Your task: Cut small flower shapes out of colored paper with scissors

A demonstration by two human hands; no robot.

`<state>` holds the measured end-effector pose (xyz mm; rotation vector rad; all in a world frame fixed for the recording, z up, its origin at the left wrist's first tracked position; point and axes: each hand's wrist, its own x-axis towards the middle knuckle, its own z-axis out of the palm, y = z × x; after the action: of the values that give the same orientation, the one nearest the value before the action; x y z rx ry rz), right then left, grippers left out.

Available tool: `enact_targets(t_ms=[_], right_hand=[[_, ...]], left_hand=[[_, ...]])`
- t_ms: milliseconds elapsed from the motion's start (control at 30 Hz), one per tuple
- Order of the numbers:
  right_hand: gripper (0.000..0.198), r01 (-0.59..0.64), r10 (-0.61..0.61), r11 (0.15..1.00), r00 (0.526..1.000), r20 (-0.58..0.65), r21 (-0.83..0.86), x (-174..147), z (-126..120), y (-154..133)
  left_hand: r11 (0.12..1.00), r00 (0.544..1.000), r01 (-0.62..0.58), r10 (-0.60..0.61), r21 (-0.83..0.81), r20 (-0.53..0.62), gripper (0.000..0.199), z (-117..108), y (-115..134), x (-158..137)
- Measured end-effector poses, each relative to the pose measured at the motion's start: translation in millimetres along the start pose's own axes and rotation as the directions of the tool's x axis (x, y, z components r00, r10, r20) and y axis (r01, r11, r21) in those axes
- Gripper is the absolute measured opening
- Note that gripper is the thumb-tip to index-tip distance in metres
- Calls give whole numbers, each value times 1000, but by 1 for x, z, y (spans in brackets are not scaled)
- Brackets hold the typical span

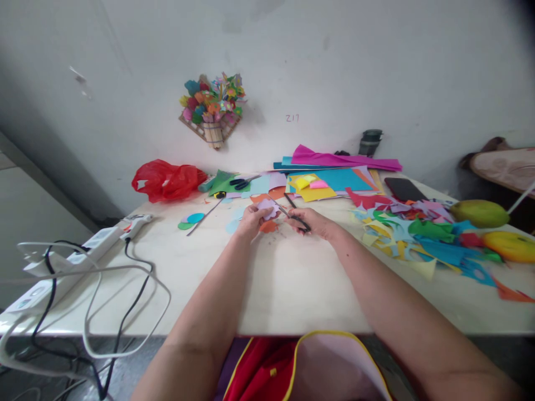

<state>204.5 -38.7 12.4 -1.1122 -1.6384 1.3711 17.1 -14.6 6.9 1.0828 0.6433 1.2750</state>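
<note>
Between the thumb and fingers of my left hand (pixel 251 219) is a lilac paper flower (pixel 268 209) with a scalloped edge. My right hand (pixel 312 221) grips a pair of scissors (pixel 301 224) by the dark handles, and the blades point up and left toward the flower. Whether the blades touch the paper is hard to make out. An orange paper piece (pixel 268 226) lies on the table just below the flower. Light blue paper (pixel 234 221) rests left of my left hand. A dark pen-like stick (pixel 290 200) lies beyond the scissors.
Paper scraps (pixel 401 236) spread over the right side near a phone (pixel 404 189) and a green mango-like fruit (pixel 478 214). Coloured sheets (pixel 343 181) are stacked at the back. A second pair of scissors (pixel 240 182) and a red plastic bag (pixel 167 181) lie back left. A power strip (pixel 79 262) with cables stands left.
</note>
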Motion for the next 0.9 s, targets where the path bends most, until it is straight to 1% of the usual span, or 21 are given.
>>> enact_targets(t_ms=[167,367,567,733,900], right_hand=[[19,5,-6,999,1000,21,35,6,-3,7],[25,72,-72,997,997,35,-9,5,-5,8],[23,52,-52,999,998,29,7,1,-5,2],[25,23,-21,997,999,25,-72,-3,-5,-2],[26,0,8,984,999,47,-180,-7,-6,-7]], left_hand=[[1000,1000,-4,4,8,2,30,-1,0,0],[1000,1000,-5,5,-6,-6,30,-2,-1,1],[1000,1000,-8,8,-7,-17,30,-3,-1,2],[1000,1000,-5,5,15,-22,35,-4,0,2],[992,1000,4,0,125,-29,36,-7,1,2]])
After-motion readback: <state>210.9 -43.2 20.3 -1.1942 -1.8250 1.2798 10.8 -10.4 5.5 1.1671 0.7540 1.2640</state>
